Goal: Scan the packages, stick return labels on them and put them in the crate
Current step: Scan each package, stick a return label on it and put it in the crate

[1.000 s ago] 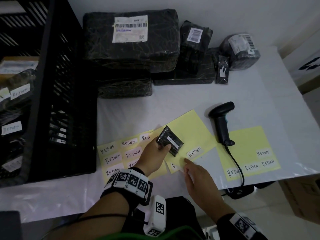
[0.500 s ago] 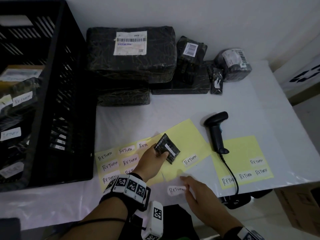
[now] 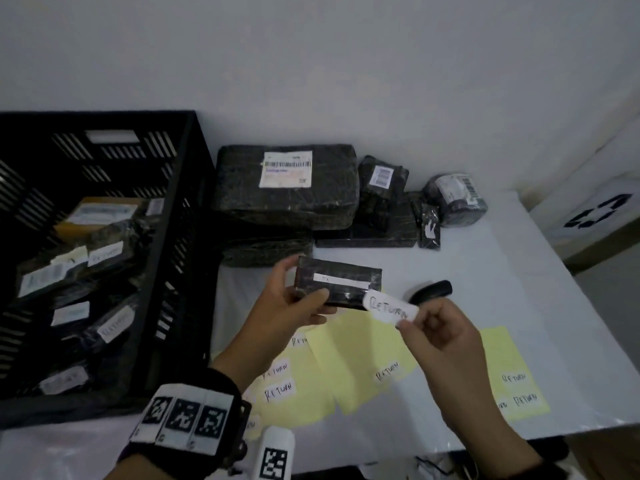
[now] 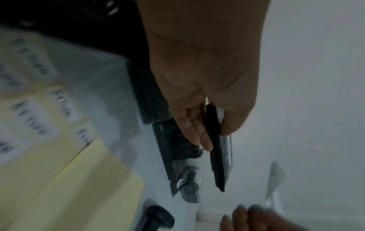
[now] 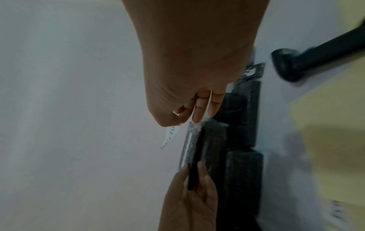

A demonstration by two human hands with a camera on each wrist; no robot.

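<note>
My left hand (image 3: 298,299) grips a small flat black package (image 3: 341,285) by its left end and holds it up above the table; a narrow white strip runs across its face. In the left wrist view the same package (image 4: 217,150) shows edge-on between thumb and fingers. My right hand (image 3: 433,327) pinches a white RETURN label (image 3: 389,309) just beside the package's lower right corner. The right wrist view shows the label (image 5: 171,136) hanging from thumb and fingers next to the package (image 5: 194,153). The black crate (image 3: 187,244) stands on the left with several labelled packages inside.
Black wrapped packages (image 3: 287,185) are stacked at the back against the wall, with smaller ones (image 3: 381,188) and a round one (image 3: 457,199) to their right. The barcode scanner (image 3: 431,291) lies behind my right hand. Yellow sheets (image 3: 360,362) with RETURN labels cover the near table.
My left hand lifted the small package off the yellow sheet and turned it level. My right hand peeled a RETURN label and raised it to the package. The head view tilted up.
</note>
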